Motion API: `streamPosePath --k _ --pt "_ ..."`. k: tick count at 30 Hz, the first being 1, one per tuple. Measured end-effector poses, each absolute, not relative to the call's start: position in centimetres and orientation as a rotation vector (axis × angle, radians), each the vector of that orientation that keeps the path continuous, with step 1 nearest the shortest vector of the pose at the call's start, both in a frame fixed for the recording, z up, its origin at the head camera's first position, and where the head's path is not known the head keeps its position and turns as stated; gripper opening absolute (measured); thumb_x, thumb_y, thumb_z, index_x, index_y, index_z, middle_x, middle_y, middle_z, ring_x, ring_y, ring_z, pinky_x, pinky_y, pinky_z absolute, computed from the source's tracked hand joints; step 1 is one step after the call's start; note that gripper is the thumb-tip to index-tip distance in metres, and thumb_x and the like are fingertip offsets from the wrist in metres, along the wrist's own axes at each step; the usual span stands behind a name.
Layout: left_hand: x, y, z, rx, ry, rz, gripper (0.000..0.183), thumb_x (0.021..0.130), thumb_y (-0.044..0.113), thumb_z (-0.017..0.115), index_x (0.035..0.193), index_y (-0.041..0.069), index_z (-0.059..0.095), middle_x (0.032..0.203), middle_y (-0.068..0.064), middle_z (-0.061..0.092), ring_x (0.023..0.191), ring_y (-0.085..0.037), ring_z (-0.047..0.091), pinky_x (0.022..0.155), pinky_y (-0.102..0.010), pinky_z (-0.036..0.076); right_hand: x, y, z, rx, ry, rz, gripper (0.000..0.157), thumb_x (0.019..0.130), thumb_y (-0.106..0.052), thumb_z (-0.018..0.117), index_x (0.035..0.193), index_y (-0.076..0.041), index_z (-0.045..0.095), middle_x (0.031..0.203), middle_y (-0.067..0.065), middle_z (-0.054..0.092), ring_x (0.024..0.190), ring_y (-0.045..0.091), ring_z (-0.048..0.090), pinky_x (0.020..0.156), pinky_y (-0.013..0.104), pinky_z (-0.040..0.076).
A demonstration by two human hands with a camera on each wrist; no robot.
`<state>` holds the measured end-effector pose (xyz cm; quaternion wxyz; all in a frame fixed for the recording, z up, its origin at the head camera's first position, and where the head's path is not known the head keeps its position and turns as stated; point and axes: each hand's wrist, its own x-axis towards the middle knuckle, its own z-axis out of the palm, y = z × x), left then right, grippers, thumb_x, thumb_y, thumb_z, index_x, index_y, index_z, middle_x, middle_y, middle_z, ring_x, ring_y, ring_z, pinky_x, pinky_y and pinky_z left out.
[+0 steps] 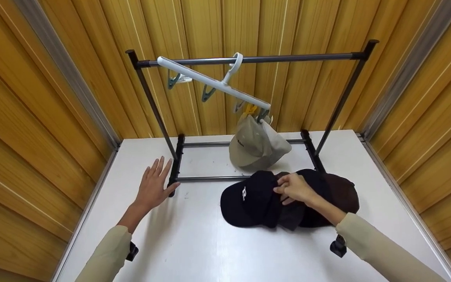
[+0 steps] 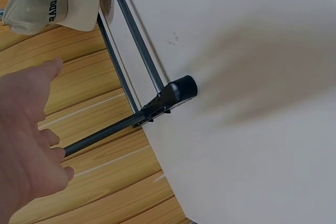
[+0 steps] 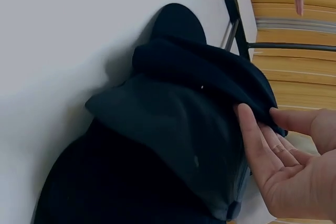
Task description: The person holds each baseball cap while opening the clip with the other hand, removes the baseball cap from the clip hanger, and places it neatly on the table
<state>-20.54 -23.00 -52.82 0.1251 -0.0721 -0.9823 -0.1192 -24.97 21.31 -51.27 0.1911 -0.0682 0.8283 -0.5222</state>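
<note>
My right hand (image 1: 294, 188) is at the back edge of a navy cap (image 1: 251, 199) with a white letter on its front. Its thumb and index finger pinch that edge in the right wrist view. Behind this cap, a dark grey cap (image 3: 152, 114) and a dark brown cap (image 1: 343, 192) lie nested in a row. My left hand (image 1: 155, 186) hovers with spread fingers by the rack's left foot, holding nothing. Beige caps (image 1: 249, 145) hang clipped at the right end of a white hanger (image 1: 213, 82) with grey-green clips.
A dark metal rack (image 1: 288, 58) stands at the back of the white table (image 1: 194, 243), its rail carrying the tilted hanger. Wood-patterned walls (image 1: 202, 23) close in the back and both sides. The rack's low bars (image 1: 210, 179) cross behind the dark caps.
</note>
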Motion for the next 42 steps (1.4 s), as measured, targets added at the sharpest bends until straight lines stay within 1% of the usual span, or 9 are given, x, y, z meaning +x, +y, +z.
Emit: streamPosePath --k 5,12,20,26,29,33,37,39,42 --pt "-20.6 -23.0 -53.1 -0.226 -2.887 -0.383 0.08 0.09 0.05 0.061 0.153 0.012 0.029 0.159 -0.019 0.024 0.148 -0.038 0.019 0.118 -0.059 0.016 -25.1 21.7 -51.9 -0.213 2.327 -1.453 0.028 0.085 -0.005 0.071 0.105 0.012 0.062 0.08 0.017 0.072 0.062 0.027 0.071 0.057 0.038 0.059" --pt "-21.5 -22.2 -52.4 -0.268 -2.869 -0.418 0.08 0.089 0.049 0.062 0.153 0.012 0.029 0.159 -0.019 0.024 0.148 -0.038 0.02 0.118 -0.059 0.016 -25.3 23.1 -52.0 -0.222 2.309 -1.467 0.025 0.085 -0.007 0.072 0.1 0.009 0.061 0.08 0.016 0.073 0.066 0.028 0.073 0.057 0.037 0.059" --pt "-22.6 -20.9 -52.3 -0.338 -2.877 -0.439 0.08 0.09 0.049 0.062 0.154 0.014 0.027 0.16 -0.018 0.022 0.149 -0.036 0.019 0.118 -0.058 0.015 -25.3 24.8 -51.6 -0.254 2.355 -1.446 0.017 0.087 0.001 0.064 0.101 0.009 0.062 0.079 0.018 0.073 0.065 0.025 0.072 0.056 0.034 0.059" --pt "-23.2 -20.2 -52.1 -0.399 -2.871 -0.385 0.079 0.091 0.049 0.061 0.154 0.015 0.027 0.159 -0.019 0.023 0.148 -0.036 0.021 0.117 -0.059 0.019 -25.6 25.5 -50.9 -0.393 2.776 -1.134 0.014 0.091 -0.012 0.064 0.098 -0.001 0.069 0.072 0.009 0.072 0.058 0.018 0.069 0.05 0.029 0.053" --pt "-23.7 -19.2 -51.5 -0.428 -2.872 -0.378 0.079 0.092 0.046 0.061 0.154 0.015 0.025 0.16 -0.018 0.023 0.148 -0.036 0.023 0.116 -0.059 0.021 -25.9 25.8 -50.6 -0.455 3.03 -0.935 0.012 0.09 -0.016 0.065 0.094 -0.007 0.072 0.073 0.004 0.073 0.063 0.019 0.068 0.053 0.034 0.05" --pt "-24.8 -17.2 -50.6 -0.461 -2.876 -0.394 0.075 0.094 0.041 0.061 0.154 0.015 0.026 0.159 -0.015 0.026 0.145 -0.035 0.03 0.115 -0.059 0.025 -26.5 25.9 -50.6 -0.553 3.227 -0.824 0.011 0.088 -0.014 0.065 0.095 -0.009 0.073 0.083 0.006 0.075 0.076 0.027 0.069 0.062 0.047 0.051" --pt "-26.2 -14.6 -49.6 -0.521 -2.893 -0.369 0.068 0.096 0.04 0.058 0.153 0.016 0.03 0.157 -0.015 0.032 0.141 -0.035 0.036 0.112 -0.058 0.03 -27.5 25.6 -50.9 -0.679 3.276 -0.828 0.024 0.088 -0.012 0.067 0.11 -0.003 0.07 0.105 0.018 0.072 0.097 0.038 0.066 0.079 0.054 0.052" --pt "-27.0 -13.2 -48.9 -0.56 -2.898 -0.346 0.067 0.096 0.04 0.057 0.153 0.016 0.03 0.156 -0.014 0.034 0.141 -0.034 0.037 0.112 -0.057 0.031 -27.9 25.3 -51.0 -0.726 3.292 -0.791 0.037 0.089 -0.017 0.068 0.122 -0.002 0.065 0.12 0.025 0.065 0.111 0.044 0.059 0.09 0.058 0.047" --pt "-28.4 -11.1 -47.8 -0.599 -2.901 -0.298 0.065 0.097 0.04 0.056 0.153 0.018 0.03 0.156 -0.013 0.035 0.141 -0.032 0.036 0.112 -0.054 0.031 -28.6 24.6 -51.2 -0.727 3.269 -0.733 0.053 0.092 -0.027 0.066 0.138 -0.004 0.052 0.14 0.03 0.049 0.13 0.048 0.044 0.104 0.064 0.033"
